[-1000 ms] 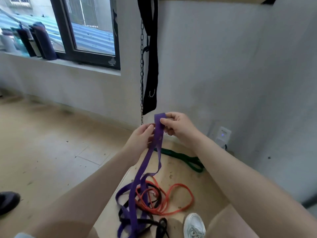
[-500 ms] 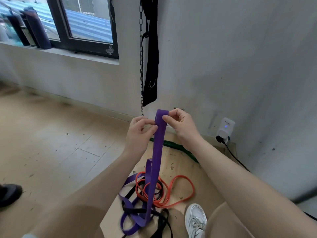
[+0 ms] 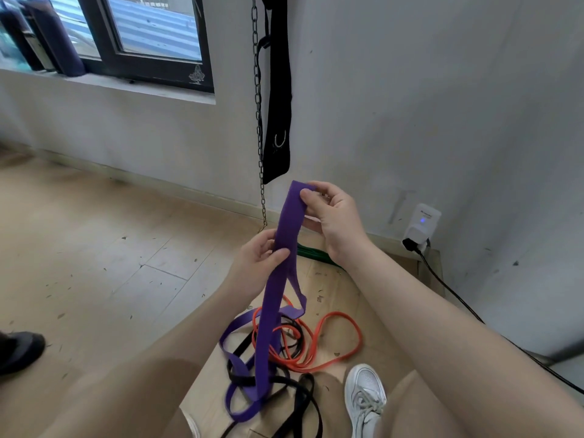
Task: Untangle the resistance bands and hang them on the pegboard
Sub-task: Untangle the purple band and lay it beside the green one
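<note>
Both hands, right hand (image 3: 331, 213) above left hand (image 3: 257, 260), are pinching the wide purple rubber band (image 3: 286, 229) at frame centre; limp, stretchy, probably snagging below.

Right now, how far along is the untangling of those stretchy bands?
Nothing looks finished: no band hangs on a pegboard in view. In hand: the wide purple rubber band, pinched by the right hand at its top and the left hand lower. Left: its tail is knotted with the black band and thin orange band; a green band waits.

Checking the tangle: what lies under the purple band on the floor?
The black band and orange band lie looped beneath the purple band; exactly how they cross there is covered.
</note>
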The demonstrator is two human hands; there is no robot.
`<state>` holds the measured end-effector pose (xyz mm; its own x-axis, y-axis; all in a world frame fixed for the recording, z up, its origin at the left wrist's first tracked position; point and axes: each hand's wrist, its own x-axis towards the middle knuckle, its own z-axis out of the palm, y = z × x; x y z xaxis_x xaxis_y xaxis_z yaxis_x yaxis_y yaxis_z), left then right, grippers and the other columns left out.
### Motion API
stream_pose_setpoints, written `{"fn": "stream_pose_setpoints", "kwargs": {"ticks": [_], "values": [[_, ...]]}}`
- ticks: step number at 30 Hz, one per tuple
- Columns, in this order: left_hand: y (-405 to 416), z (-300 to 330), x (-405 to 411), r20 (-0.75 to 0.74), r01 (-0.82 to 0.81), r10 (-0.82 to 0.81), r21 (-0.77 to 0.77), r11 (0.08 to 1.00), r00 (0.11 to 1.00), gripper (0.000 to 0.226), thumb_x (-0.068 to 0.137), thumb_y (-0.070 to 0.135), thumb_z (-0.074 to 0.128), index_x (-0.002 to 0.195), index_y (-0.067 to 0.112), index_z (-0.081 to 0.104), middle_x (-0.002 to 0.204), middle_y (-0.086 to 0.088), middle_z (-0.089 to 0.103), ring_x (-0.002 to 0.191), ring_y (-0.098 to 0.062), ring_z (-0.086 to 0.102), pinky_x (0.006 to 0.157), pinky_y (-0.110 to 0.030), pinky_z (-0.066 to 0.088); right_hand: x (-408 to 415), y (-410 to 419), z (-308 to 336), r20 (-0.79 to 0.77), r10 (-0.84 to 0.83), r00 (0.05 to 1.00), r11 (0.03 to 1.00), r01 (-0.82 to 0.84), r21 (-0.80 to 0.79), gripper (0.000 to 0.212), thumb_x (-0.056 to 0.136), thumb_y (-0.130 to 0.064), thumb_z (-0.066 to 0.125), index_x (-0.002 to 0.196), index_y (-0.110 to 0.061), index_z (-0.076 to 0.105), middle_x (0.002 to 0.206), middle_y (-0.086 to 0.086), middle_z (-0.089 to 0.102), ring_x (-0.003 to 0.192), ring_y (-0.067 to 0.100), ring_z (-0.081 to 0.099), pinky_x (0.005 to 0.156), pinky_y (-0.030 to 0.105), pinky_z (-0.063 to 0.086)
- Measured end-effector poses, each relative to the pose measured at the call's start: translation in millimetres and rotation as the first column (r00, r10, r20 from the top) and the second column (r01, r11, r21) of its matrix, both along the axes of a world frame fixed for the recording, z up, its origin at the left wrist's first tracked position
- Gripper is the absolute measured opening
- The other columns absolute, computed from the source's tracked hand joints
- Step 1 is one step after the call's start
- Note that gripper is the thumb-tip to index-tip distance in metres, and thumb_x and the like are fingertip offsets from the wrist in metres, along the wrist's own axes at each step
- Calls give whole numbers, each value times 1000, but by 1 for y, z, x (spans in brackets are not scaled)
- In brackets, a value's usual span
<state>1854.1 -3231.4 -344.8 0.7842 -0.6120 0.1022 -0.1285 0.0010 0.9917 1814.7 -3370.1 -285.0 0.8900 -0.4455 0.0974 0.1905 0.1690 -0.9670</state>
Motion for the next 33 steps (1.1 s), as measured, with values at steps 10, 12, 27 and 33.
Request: {"fn": "stream_pose_setpoints", "kwargs": {"ticks": [10, 12, 27, 33], "values": [[5, -25, 25, -194, -61, 55, -27, 998, 980, 27, 93, 0, 47, 106, 21, 60, 87, 0, 69, 79, -12, 64, 79, -33, 54, -3, -21, -155, -528, 293, 797, 845, -474, -247, 61, 82, 4, 46, 139, -17, 38, 140, 1, 44, 125, 10, 40, 88, 10, 37], [6, -31, 33, -216, -43, 40, -12, 999, 976, 28, 94, 2, 47, 107, 22, 60, 89, -1, 68, 80, -13, 63, 80, -33, 54, 2, -23, -182, -634, 299, 713, 753, -584, -302, 52, 82, 2, 55, 130, -17, 47, 124, -2, 54, 110, 9, 51, 85, 15, 43], [2, -68, 39, 68, -141, 124, 393, 909, 990, 52, 94, 15, 51, 142, 21, 34, 144, 4, 38, 131, -9, 37, 104, -22, 31, 8, -24, -100, -421, 291, 859, 908, -387, -163, 36, 80, 13, 59, 111, -4, 61, 93, 9, 66, 83, 16, 61, 84, 26, 50], [4, -33, 8, -29, -52, 55, 107, 993, 998, 34, 99, 21, 41, 130, 25, 52, 115, 7, 65, 105, -6, 60, 88, -22, 47, -13, -10, -47, -326, 137, 935, 886, -263, -382, 36, 77, 15, 62, 108, -3, 61, 84, 0, 66, 66, -5, 63, 62, 9, 47]]}}
